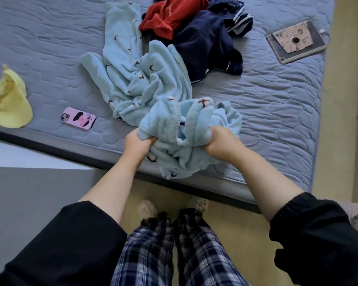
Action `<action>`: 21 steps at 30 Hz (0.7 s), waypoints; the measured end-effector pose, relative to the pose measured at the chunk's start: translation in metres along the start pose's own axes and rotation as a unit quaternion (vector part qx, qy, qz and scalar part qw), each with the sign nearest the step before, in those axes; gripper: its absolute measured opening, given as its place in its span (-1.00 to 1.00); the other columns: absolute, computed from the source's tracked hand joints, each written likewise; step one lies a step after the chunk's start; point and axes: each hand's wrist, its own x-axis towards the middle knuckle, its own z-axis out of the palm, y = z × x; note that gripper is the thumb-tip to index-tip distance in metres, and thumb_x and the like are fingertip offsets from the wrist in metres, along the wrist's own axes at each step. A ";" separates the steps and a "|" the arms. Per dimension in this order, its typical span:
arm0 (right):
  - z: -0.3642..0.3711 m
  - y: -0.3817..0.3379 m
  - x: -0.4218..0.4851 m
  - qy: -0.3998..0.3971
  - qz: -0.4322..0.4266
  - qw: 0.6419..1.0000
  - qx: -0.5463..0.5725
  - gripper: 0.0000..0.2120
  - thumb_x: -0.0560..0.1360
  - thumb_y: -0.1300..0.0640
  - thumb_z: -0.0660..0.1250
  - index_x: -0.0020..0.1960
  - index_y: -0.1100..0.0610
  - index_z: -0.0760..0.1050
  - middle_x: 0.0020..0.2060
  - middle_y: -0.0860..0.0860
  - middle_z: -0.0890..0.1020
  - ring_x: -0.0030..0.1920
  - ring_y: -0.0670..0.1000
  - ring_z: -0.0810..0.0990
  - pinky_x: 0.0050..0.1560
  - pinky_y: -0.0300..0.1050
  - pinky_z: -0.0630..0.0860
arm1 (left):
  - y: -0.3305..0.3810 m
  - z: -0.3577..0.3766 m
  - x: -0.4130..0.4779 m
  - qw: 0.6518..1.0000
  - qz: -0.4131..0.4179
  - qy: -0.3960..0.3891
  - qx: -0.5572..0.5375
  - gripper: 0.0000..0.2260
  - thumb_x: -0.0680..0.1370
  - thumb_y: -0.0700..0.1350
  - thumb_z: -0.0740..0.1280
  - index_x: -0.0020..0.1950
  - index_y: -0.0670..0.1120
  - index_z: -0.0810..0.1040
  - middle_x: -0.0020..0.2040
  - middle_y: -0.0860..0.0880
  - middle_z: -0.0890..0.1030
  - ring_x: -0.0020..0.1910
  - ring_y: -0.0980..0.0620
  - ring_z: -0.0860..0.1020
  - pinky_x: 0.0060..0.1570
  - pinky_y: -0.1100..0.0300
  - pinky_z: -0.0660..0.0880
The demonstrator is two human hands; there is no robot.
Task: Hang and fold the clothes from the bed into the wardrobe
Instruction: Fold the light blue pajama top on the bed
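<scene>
Light blue fleece garment (145, 79) (small dark print) is bunched at the near edge of the bed (267, 104), its near end gripped by both hands: left hand (137, 145) and right hand (221, 144), fingers curled into the fabric. Red garment (170, 15) and navy clothes (207, 42) are piled behind it. Phone (78, 118), yellow cloth (7, 100) and tablet (297, 41) are seen apart on the bed.

white "MINIS" lettering, on red garment (160, 22)
</scene>
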 end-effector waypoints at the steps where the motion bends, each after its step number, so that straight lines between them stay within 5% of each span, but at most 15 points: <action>1: 0.009 0.000 -0.003 0.017 0.029 0.997 -0.066 -0.82 0.46 0.11 0.28 0.05 0.08 0.53 -0.06 0.04 0.61 -0.03 0.12 0.57 -0.20 -0.15 0.34 | -0.006 -0.005 -0.009 1.000 -0.004 0.002 0.006 -0.81 0.45 -0.18 0.47 0.02 -0.03 0.57 -0.10 0.05 0.62 -0.15 0.16 0.56 -0.26 0.29 0.51; 5: 0.042 -0.001 -0.035 0.016 0.080 0.987 -0.136 -0.76 0.52 -0.05 0.24 0.10 0.04 0.48 0.01 0.06 0.62 0.06 0.15 0.57 -0.04 -0.05 0.39 | -0.037 -0.016 -0.046 0.999 -0.033 -0.013 0.016 -0.83 0.43 -0.20 0.47 0.00 -0.10 0.59 -0.12 -0.03 0.65 -0.14 0.05 0.58 -0.17 0.18 0.55; 8: 0.059 -0.002 -0.073 -0.030 0.024 0.976 -0.215 -0.70 0.48 -0.19 0.22 0.08 -0.05 0.53 -0.04 -0.04 0.64 0.12 0.08 0.53 0.24 0.03 0.32 | -0.062 -0.025 -0.078 0.998 -0.033 -0.046 0.027 -0.89 0.44 -0.19 0.46 -0.12 -0.01 0.59 -0.20 0.07 0.63 -0.23 0.18 0.56 -0.38 0.40 0.48; 12: 0.096 -0.020 -0.147 -0.154 -0.004 0.985 -0.075 -0.75 0.39 0.05 0.38 0.05 0.10 0.55 -0.06 0.03 0.64 -0.01 0.09 0.56 0.04 -0.01 0.48 | -0.103 -0.058 -0.136 0.992 -0.056 -0.115 0.020 -0.82 0.42 -0.10 0.48 -0.01 0.01 0.60 -0.10 0.00 0.68 -0.13 0.02 0.62 -0.27 0.22 0.51; 17: 0.158 -0.075 -0.230 -0.008 -0.054 0.997 -0.045 -0.94 0.38 0.19 0.30 -0.25 0.16 0.46 -0.27 0.07 0.58 -0.20 0.15 0.50 -0.25 -0.07 0.33 | -0.163 -0.142 -0.232 0.986 -0.074 -0.081 0.122 -0.79 0.39 0.00 0.50 -0.01 0.04 0.59 0.01 -0.06 0.65 -0.06 -0.05 0.60 -0.04 0.05 0.53; 21: 0.170 -0.117 -0.287 0.051 -0.122 0.989 -0.061 -0.89 0.36 0.22 0.36 -0.21 0.13 0.42 -0.18 0.12 0.60 -0.12 0.19 0.53 -0.22 -0.03 0.34 | -0.166 -0.195 -0.306 0.990 -0.099 -0.046 0.090 -0.69 0.27 -0.05 0.57 -0.04 -0.01 0.62 -0.07 -0.03 0.65 -0.09 -0.05 0.61 -0.21 0.16 0.53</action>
